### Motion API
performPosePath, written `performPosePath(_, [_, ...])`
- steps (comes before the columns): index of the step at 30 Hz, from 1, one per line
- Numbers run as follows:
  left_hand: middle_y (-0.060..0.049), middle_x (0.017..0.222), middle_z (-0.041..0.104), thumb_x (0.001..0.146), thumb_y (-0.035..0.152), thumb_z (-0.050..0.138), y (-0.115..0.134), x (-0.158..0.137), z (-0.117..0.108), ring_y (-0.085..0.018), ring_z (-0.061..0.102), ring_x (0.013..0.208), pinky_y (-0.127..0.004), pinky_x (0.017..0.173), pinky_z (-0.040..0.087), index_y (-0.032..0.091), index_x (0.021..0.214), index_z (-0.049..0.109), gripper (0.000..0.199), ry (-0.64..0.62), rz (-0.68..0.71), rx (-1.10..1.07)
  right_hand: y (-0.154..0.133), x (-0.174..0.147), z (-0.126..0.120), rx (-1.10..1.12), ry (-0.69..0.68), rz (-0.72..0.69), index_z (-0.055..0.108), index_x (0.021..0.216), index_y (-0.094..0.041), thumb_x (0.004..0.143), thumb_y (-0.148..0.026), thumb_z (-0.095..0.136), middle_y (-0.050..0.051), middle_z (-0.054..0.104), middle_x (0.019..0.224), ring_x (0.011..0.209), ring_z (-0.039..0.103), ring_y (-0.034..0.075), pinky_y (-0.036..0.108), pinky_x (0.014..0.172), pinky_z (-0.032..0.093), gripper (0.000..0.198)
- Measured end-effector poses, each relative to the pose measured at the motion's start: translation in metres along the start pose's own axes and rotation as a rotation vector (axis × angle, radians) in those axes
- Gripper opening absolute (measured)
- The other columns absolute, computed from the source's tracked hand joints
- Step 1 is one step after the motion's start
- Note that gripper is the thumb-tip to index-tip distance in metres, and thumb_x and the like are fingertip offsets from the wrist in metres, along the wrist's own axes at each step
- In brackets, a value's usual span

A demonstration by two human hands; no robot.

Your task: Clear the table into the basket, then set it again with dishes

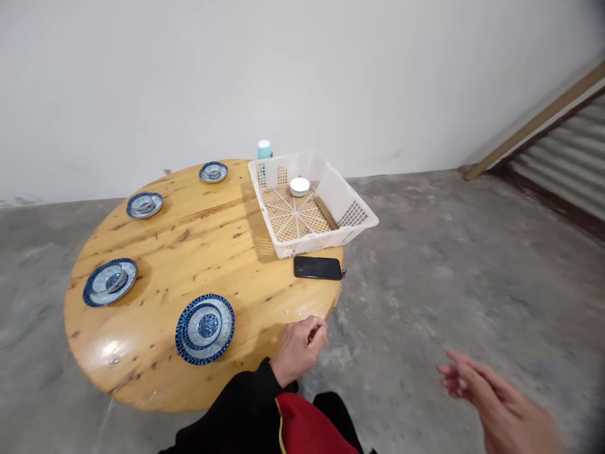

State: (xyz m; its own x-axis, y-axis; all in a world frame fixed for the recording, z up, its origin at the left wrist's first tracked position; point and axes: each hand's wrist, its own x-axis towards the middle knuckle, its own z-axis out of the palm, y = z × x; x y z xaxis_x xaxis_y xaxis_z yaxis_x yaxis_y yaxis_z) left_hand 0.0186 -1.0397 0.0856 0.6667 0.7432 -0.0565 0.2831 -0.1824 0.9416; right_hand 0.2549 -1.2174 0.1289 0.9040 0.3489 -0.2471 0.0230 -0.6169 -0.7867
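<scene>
My left hand [300,348] is loosely curled near the front right edge of the wooden table, with nothing visible in it. The closest dish to it is a blue-and-white plate [182,343] with a matching bowl [208,325] on top. Off to the right, over the floor, my right hand [501,403] has its fingers partly stretched out and holds nothing visible; it is slightly blurred. A black phone [317,268] lies beyond my left hand. Past it stands a white plastic basket [309,244] holding a small stack of white dishes [299,185] and several chopsticks [326,212].
Along the left side of the round wooden table [189,252] sit three more patterned plates with bowls: a near one [91,294], a middle one [133,212] and a far one [203,175]. A light-blue bottle [264,150] stands behind the basket. Grey floor [425,252] surrounds the table.
</scene>
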Motion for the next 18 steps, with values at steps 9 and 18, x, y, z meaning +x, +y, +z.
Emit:
performPosePath(9, [-0.004, 0.092, 0.074, 0.099, 0.033, 0.049, 0.008, 0.084, -0.051, -0.014, 0.068, 0.075, -0.026, 0.073, 0.051, 0.019, 0.108, 0.066, 0.023, 0.321, 0.015, 0.019, -0.186, 0.128, 0.104, 0.008, -0.413, -0.463, 0.074, 0.090, -0.016, 0.080, -0.042, 0.069, 0.007, 0.073, 0.074, 0.058, 0.061, 0.017, 0.029, 0.056, 0.051, 0.029])
performPosePath(18, [-0.003, 0.085, 0.074, 0.098, 0.026, 0.051, 0.030, 0.207, -0.141, -0.016, 0.070, 0.076, -0.026, 0.073, 0.048, 0.020, 0.099, 0.063, 0.013, 0.427, -0.032, 0.398, -0.295, 0.293, 0.288, -0.060, -0.568, -0.368, 0.060, 0.070, -0.012, 0.092, -0.007, 0.062, 0.006, 0.064, 0.059, 0.051, 0.061, 0.014, 0.025, 0.052, 0.052, 0.022])
